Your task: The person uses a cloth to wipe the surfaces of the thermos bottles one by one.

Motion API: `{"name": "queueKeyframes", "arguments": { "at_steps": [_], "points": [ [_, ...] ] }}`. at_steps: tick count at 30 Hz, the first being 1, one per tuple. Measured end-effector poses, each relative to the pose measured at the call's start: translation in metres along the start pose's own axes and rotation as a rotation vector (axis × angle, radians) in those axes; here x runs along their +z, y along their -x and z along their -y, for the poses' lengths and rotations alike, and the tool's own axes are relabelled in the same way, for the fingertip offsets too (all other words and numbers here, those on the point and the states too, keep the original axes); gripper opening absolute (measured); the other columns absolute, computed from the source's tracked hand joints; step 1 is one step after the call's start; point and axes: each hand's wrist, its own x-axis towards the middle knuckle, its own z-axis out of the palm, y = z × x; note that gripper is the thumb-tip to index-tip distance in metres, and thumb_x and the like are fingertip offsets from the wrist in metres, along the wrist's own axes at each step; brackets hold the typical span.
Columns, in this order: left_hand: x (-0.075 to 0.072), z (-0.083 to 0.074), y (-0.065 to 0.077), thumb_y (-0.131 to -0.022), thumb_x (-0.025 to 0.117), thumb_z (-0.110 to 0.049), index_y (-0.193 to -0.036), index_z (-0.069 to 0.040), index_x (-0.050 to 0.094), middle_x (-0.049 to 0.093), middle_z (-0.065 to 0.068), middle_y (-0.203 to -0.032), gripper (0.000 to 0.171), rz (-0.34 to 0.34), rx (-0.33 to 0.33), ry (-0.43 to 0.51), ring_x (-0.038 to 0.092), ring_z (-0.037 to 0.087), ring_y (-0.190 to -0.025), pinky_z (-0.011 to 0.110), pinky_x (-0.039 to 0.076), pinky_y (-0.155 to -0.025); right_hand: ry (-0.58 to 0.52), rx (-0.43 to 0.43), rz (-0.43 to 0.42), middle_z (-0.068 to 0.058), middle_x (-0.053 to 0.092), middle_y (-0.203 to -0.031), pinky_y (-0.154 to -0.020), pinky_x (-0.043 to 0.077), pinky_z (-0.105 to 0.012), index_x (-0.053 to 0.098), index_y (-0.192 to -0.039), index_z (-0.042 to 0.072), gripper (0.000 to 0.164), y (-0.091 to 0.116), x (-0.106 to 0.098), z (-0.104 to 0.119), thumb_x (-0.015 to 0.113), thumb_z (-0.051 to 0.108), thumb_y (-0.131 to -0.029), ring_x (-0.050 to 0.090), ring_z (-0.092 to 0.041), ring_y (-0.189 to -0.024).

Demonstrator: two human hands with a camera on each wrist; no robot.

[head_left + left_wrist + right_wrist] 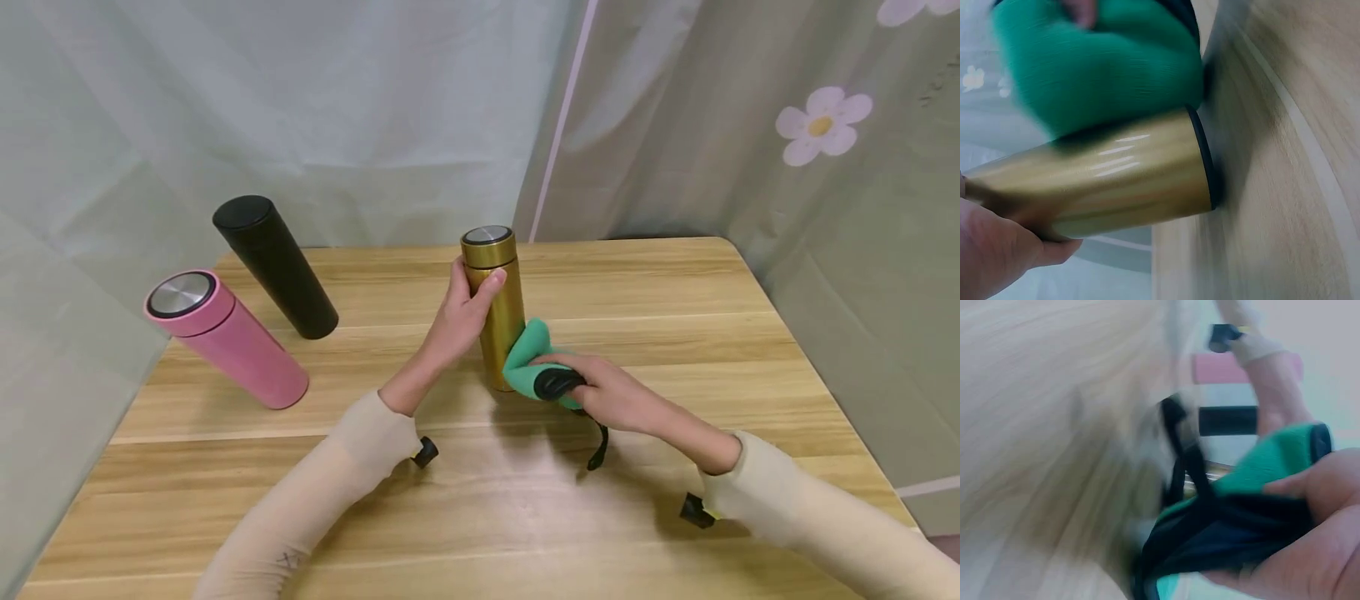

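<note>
A gold thermos bottle (504, 321) with a metal-topped lid stands on the wooden table, slightly tilted in the head view. My left hand (467, 310) grips it around the upper body, thumb across the front. My right hand (611, 390) holds a folded green cloth (528, 354) with black edging and a dangling black strap (597, 448). The cloth lies against the lower right side of the bottle. In the left wrist view the green cloth (1104, 69) covers part of the gold bottle (1141, 172) near its dark base. The right wrist view is blurred; the cloth's black edging (1229, 531) shows under my fingers.
A pink thermos bottle (236, 346) stands at the left of the wooden table (465, 517), with a black bottle (281, 271) behind it. A pale curtain (360, 125) hangs along the table's back edge, and flowered fabric (750, 167) hangs at the right.
</note>
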Motion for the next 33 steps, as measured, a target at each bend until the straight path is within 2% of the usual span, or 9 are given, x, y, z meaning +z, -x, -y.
{"name": "queueKeyframes", "arguments": {
  "at_steps": [3,6,9,14,17,20,24,28,33],
  "points": [
    [-0.002,-0.001,-0.002,-0.106,0.055,-0.042,-0.155,-0.01,0.024,0.05,0.014,-0.133,0.066,-0.017,-0.02,0.006,0.057,0.028,-0.114,0.046,0.047,-0.1,-0.143,0.054,-0.076,-0.011,0.063,-0.134,-0.101,0.047,-0.052,0.059,-0.142,0.009,0.038,-0.002,-0.011,0.007,0.051,0.002,-0.105,0.057,-0.029,-0.123],
    [-0.002,-0.004,-0.004,-0.103,0.059,-0.047,-0.157,-0.012,0.023,0.048,0.012,-0.138,0.073,-0.021,-0.047,0.01,0.055,0.027,-0.119,0.046,0.045,-0.105,-0.242,0.068,-0.175,-0.016,0.058,-0.142,-0.107,0.044,-0.056,0.056,-0.143,0.006,0.035,-0.005,-0.018,0.017,0.051,0.009,-0.108,0.053,-0.033,-0.132],
    [-0.001,-0.008,-0.006,-0.101,0.062,-0.049,-0.158,-0.014,0.021,0.045,0.012,-0.142,0.078,-0.009,-0.079,0.022,0.053,0.028,-0.123,0.047,0.043,-0.108,-0.29,0.035,-0.272,-0.017,0.055,-0.147,-0.11,0.042,-0.056,0.052,-0.148,0.004,0.04,-0.008,-0.024,0.028,0.051,0.008,-0.108,0.051,-0.033,-0.135],
    [-0.003,-0.013,-0.01,-0.102,0.062,-0.047,-0.159,-0.016,0.02,0.044,0.013,-0.145,0.078,0.01,-0.148,0.023,0.051,0.028,-0.126,0.047,0.042,-0.11,-0.265,-0.09,-0.381,-0.009,0.056,-0.148,-0.107,0.047,-0.049,0.053,-0.15,0.008,0.043,-0.013,-0.026,0.044,0.051,0.005,-0.107,0.054,-0.025,-0.133],
    [-0.003,-0.014,-0.013,-0.104,0.06,-0.04,-0.157,-0.016,0.019,0.045,0.016,-0.143,0.071,0.027,-0.184,0.099,0.051,0.028,-0.125,0.044,0.042,-0.107,-0.184,-0.205,-0.407,-0.006,0.054,-0.15,-0.108,0.045,-0.047,0.051,-0.152,0.011,0.048,-0.016,-0.019,0.049,0.051,-0.001,-0.105,0.053,-0.024,-0.135],
    [-0.005,-0.013,-0.015,-0.107,0.057,-0.033,-0.155,-0.017,0.019,0.045,0.018,-0.142,0.064,0.051,-0.205,0.208,0.05,0.028,-0.123,0.042,0.042,-0.102,-0.04,-0.328,-0.406,-0.008,0.046,-0.158,-0.114,0.039,-0.048,0.049,-0.153,0.009,0.058,-0.019,-0.009,0.047,0.048,-0.011,-0.099,0.045,-0.027,-0.143],
    [-0.006,-0.008,-0.013,-0.108,0.054,-0.03,-0.155,-0.017,0.016,0.039,0.016,-0.147,0.062,0.082,-0.192,0.28,0.045,0.026,-0.13,0.039,0.041,-0.105,0.156,-0.454,-0.387,-0.011,0.037,-0.163,-0.12,0.03,-0.047,0.049,-0.152,0.007,0.066,-0.023,0.003,0.037,0.044,-0.014,-0.09,0.033,-0.029,-0.151],
    [-0.008,-0.004,-0.011,-0.11,0.049,-0.029,-0.159,-0.017,0.01,0.035,0.013,-0.15,0.063,0.144,-0.141,0.314,0.04,0.022,-0.135,0.034,0.041,-0.107,0.296,-0.539,-0.333,-0.014,0.031,-0.166,-0.123,0.024,-0.044,0.045,-0.154,0.005,0.08,-0.027,0.012,0.026,0.04,-0.014,-0.077,0.024,-0.031,-0.155],
    [-0.008,-0.006,-0.005,-0.112,0.039,-0.036,-0.157,-0.022,0.012,0.044,0.014,-0.138,0.055,0.211,-0.124,0.335,0.052,0.021,-0.118,0.028,0.051,-0.09,0.457,-0.589,-0.308,-0.018,0.031,-0.165,-0.124,0.018,-0.054,0.045,-0.154,0.004,0.089,-0.03,0.022,0.017,0.049,-0.017,-0.068,0.019,-0.036,-0.155]
  ]
}}
